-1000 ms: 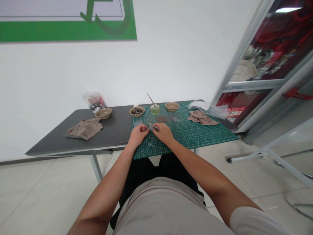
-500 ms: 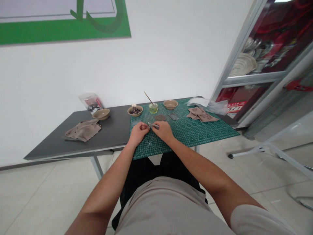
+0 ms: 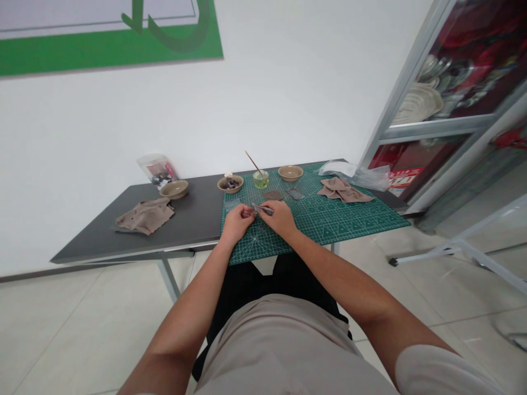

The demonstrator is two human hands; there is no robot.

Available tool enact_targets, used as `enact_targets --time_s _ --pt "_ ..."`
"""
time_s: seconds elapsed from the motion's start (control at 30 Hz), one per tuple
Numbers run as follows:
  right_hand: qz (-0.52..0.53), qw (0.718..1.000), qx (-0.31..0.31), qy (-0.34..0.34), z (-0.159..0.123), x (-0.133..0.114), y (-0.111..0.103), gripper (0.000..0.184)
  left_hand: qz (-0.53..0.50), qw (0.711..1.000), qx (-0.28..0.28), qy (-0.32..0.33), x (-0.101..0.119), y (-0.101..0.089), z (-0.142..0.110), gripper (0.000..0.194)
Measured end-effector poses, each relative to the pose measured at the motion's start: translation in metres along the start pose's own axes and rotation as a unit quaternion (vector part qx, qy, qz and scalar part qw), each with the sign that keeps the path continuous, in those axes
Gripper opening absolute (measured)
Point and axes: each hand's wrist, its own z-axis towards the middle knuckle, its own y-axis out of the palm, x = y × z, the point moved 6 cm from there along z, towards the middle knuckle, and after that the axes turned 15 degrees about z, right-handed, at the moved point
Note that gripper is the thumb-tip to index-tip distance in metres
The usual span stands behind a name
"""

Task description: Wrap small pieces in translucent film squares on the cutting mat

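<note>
Both my hands rest close together on the near left part of a green cutting mat (image 3: pixel 349 219). My right hand (image 3: pixel 280 216) is closed around a thin grey tool (image 3: pixel 262 208) whose tip points left. My left hand (image 3: pixel 236 220) is pinched shut right at that tip, on something too small to make out. Just beyond the hands lie a small brown patch (image 3: pixel 273 195) and a grey patch (image 3: pixel 295 193) on the mat.
On the dark table (image 3: pixel 135 241) sit a bowl of dark pieces (image 3: pixel 230 184), a glass of yellow liquid with a stick (image 3: pixel 261 179), two tan bowls (image 3: pixel 290 173) (image 3: pixel 174 189), brown cloths (image 3: pixel 144 215) (image 3: pixel 342 191) and plastic bags (image 3: pixel 158 169). A metal-framed glass cabinet (image 3: pixel 444 104) stands right.
My hands have stayed together on the mat, with the tool shifting only slightly. The view has drifted a little as my head moved.
</note>
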Motion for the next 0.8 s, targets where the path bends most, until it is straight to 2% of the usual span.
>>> enact_targets --time_s 0.2,0.4,0.7,0.8 --pt "-0.010 1.000 -0.021 -0.003 0.000 0.003 0.004 0.011 -0.006 1.000 -0.008 -0.002 -0.002 0.001 0.000 0.018" --pt "-0.013 1.000 -0.023 -0.003 -0.001 0.002 0.005 0.012 0.017 1.000 0.013 -0.011 -0.003 -0.001 0.000 0.016" --pt "-0.014 0.998 -0.058 -0.032 -0.003 -0.001 0.011 0.020 0.030 0.999 0.020 -0.010 0.005 -0.004 -0.002 0.015" --pt "-0.013 0.996 -0.071 -0.055 -0.004 -0.004 0.013 0.024 0.026 0.999 0.040 -0.013 0.005 -0.005 -0.003 0.015"
